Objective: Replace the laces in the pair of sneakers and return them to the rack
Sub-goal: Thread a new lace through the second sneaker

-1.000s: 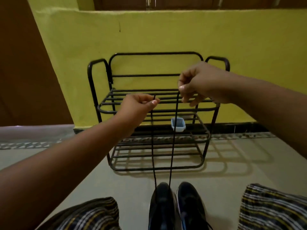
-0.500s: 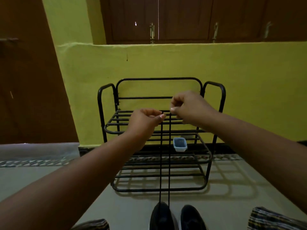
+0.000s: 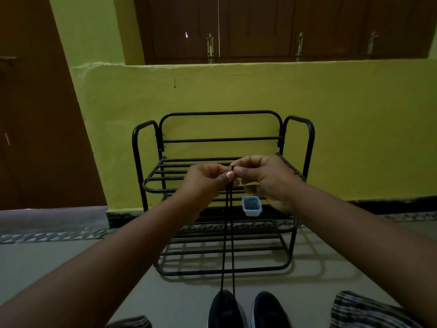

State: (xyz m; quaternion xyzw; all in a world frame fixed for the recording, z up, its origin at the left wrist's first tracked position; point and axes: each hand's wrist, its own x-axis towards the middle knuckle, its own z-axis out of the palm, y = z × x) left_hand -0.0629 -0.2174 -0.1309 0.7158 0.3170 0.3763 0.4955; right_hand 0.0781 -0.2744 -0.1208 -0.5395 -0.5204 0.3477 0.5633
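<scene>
Grey floor [image 3: 71, 261], yellow wall [image 3: 236, 91]; both hands pinch lace [image 3: 228, 233].

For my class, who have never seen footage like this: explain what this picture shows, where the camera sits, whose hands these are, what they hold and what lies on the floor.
There is no machine here. The camera is worn on a person's head and looks forward and down, so the two arms reaching in are that person's own. The left hand and right hand meet in front of a black metal shoe rack, each pinching an end of a black lace. The two strands run down, close together, to the left sneaker. The right sneaker stands beside it on the floor. A small blue-rimmed container sits on the rack.
</scene>
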